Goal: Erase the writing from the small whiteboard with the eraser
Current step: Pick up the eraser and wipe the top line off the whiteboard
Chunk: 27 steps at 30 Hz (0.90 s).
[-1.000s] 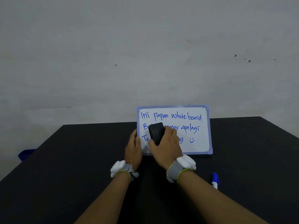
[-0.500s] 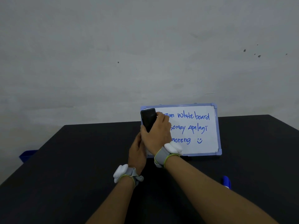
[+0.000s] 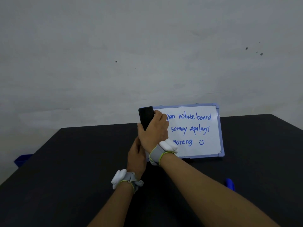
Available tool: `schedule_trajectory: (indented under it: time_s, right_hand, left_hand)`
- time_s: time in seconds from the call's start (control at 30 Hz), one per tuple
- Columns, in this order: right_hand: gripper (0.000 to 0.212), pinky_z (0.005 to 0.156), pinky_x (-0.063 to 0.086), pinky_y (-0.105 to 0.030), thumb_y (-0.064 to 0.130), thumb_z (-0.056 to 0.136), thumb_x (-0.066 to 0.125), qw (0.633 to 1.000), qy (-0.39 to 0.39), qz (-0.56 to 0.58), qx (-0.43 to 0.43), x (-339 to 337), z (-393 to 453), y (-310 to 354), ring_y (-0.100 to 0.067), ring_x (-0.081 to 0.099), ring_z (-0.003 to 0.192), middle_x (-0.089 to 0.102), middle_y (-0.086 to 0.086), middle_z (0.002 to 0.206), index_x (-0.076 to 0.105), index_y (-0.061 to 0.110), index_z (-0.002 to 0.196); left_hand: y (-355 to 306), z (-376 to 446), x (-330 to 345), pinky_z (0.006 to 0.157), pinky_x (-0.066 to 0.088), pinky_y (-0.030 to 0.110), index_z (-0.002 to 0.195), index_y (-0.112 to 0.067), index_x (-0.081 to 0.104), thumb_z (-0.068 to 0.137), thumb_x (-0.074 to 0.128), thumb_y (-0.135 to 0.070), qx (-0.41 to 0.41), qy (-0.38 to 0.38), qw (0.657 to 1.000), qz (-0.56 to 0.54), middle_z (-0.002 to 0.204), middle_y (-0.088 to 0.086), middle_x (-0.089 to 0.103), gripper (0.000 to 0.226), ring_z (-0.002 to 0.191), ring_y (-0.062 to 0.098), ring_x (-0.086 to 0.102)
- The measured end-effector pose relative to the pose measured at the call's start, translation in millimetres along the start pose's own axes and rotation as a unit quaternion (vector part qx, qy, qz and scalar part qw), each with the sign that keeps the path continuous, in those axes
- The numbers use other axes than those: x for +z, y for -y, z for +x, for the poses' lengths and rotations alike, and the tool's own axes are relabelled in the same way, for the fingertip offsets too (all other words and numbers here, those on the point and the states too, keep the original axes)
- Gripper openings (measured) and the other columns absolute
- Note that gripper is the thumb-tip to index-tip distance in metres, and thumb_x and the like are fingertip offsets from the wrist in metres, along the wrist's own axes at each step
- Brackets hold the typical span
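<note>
A small whiteboard [image 3: 208, 136] with a light blue frame stands tilted up on the black table, covered with three lines of blue writing and a smiley. My right hand [image 3: 154, 133] grips a black eraser [image 3: 146, 117], which sits against the board's top left corner. My left hand [image 3: 136, 157] holds the board's lower left edge, partly hidden behind the right wrist. The left ends of all three lines are hidden by my right hand.
The black table [image 3: 73, 177] ends at a grey wall behind the board. A blue marker [image 3: 230, 184] lies on the table right of my right forearm. A blue object [image 3: 22, 160] shows beyond the table's left edge.
My right hand has carried the eraser from the middle of the board's left part up to its top left corner. My left hand has stayed on the board's edge.
</note>
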State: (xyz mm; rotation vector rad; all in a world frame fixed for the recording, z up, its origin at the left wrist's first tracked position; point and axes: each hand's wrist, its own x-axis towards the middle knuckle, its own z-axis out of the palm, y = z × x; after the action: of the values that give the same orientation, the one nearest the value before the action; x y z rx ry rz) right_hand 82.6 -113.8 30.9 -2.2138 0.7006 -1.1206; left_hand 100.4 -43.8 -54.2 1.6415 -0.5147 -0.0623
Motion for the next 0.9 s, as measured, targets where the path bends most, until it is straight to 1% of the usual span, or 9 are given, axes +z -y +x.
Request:
schedule_trajectory:
  time_s: [0.07, 0.13, 0.17, 0.23, 0.33, 0.5, 0.63, 0.77, 0.9]
  right_hand:
    - [0.059, 0.068, 0.05, -0.034, 0.046, 0.081, 0.071, 1.0, 0.0, -0.006, 0.002, -1, 1, 1, -0.022, 0.049, 0.099, 0.047, -0.006, 0.118, 0.041, 0.017, 0.122]
    - [0.059, 0.068, 0.05, -0.033, 0.047, 0.081, 0.071, 1.0, 0.001, -0.019, 0.004, -4, 3, -1, -0.022, 0.048, 0.098, 0.046, -0.007, 0.117, 0.04, 0.017, 0.121]
    - [0.058, 0.067, 0.049, -0.034, 0.047, 0.081, 0.071, 1.0, 0.001, -0.024, 0.004, -6, 5, -4, -0.022, 0.048, 0.098, 0.046, -0.007, 0.117, 0.04, 0.017, 0.12]
    - [0.058, 0.066, 0.047, -0.034, 0.047, 0.081, 0.071, 0.999, -0.001, -0.031, 0.005, -10, 8, -9, -0.023, 0.046, 0.096, 0.045, -0.008, 0.115, 0.04, 0.016, 0.118]
    - [0.057, 0.066, 0.044, -0.034, 0.047, 0.08, 0.072, 0.999, -0.013, -0.043, 0.015, -17, 13, -19, -0.025, 0.047, 0.095, 0.045, -0.009, 0.114, 0.042, 0.015, 0.115]
    - [0.056, 0.063, 0.043, -0.037, 0.044, 0.078, 0.073, 0.998, -0.032, -0.051, 0.018, -29, 22, -37, -0.029, 0.047, 0.09, 0.045, -0.012, 0.112, 0.043, 0.012, 0.112]
    - [0.055, 0.06, 0.04, -0.037, 0.044, 0.077, 0.074, 0.997, -0.048, -0.045, 0.03, -38, 27, -52, -0.029, 0.045, 0.087, 0.045, -0.012, 0.109, 0.042, 0.013, 0.11]
    - [0.055, 0.06, 0.04, -0.037, 0.044, 0.076, 0.073, 0.996, -0.062, -0.041, 0.04, -52, 33, -69, -0.025, 0.039, 0.084, 0.045, -0.011, 0.108, 0.041, 0.015, 0.11]
    - [0.053, 0.066, 0.045, -0.039, 0.042, 0.08, 0.071, 0.996, -0.051, -0.044, 0.063, -73, 41, -86, -0.029, 0.046, 0.093, 0.044, -0.012, 0.113, 0.043, 0.013, 0.115]
  left_hand:
    - [1, 0, -2, 0.091, 0.046, 0.015, 0.14, -0.011, 0.046, 0.101, 0.045, -0.006, 0.015, -0.004, 1.0, 0.012, 0.13, 0.002, 0.059, 0.039, 0.116, 0.01, 0.058]
    - [2, 4, -2, 0.092, 0.044, 0.016, 0.14, -0.001, 0.044, 0.1, 0.042, -0.002, 0.015, 0.002, 1.0, 0.024, 0.129, 0.011, 0.059, 0.04, 0.121, 0.021, 0.056]
    - [1, 6, 0, 0.094, 0.044, 0.018, 0.14, 0.001, 0.043, 0.101, 0.04, -0.001, 0.012, 0.006, 1.0, 0.028, 0.131, 0.012, 0.058, 0.04, 0.123, 0.022, 0.055]
    - [-3, 4, 1, 0.096, 0.044, 0.015, 0.142, -0.009, 0.045, 0.103, 0.038, -0.008, 0.024, 0.007, 1.0, 0.012, 0.13, 0.0, 0.059, 0.039, 0.121, 0.009, 0.056]
    - [-8, 1, -1, 0.084, 0.046, 0.006, 0.134, -0.031, 0.048, 0.104, 0.037, -0.011, 0.043, -0.012, 0.999, -0.01, 0.118, -0.019, 0.061, 0.038, 0.104, -0.011, 0.059]
    - [-11, 0, -2, 0.075, 0.049, 0.008, 0.123, -0.045, 0.052, 0.104, 0.038, -0.014, 0.025, -0.006, 1.0, -0.017, 0.108, -0.026, 0.066, 0.039, 0.098, -0.005, 0.064]
    - [-12, -2, -1, 0.08, 0.05, 0.011, 0.135, -0.037, 0.05, 0.104, 0.039, -0.018, 0.027, -0.002, 1.0, -0.015, 0.119, -0.018, 0.064, 0.038, 0.106, -0.001, 0.062]
    - [-11, -2, -2, 0.077, 0.046, 0.004, 0.132, -0.041, 0.048, 0.104, 0.038, -0.017, 0.033, -0.007, 0.999, 0.001, 0.118, -0.027, 0.059, 0.038, 0.105, -0.01, 0.058]
    - [-9, -1, -2, 0.08, 0.044, 0.002, 0.136, -0.039, 0.045, 0.104, 0.038, -0.015, 0.038, -0.01, 0.999, 0.012, 0.119, -0.032, 0.055, 0.041, 0.107, -0.016, 0.054]
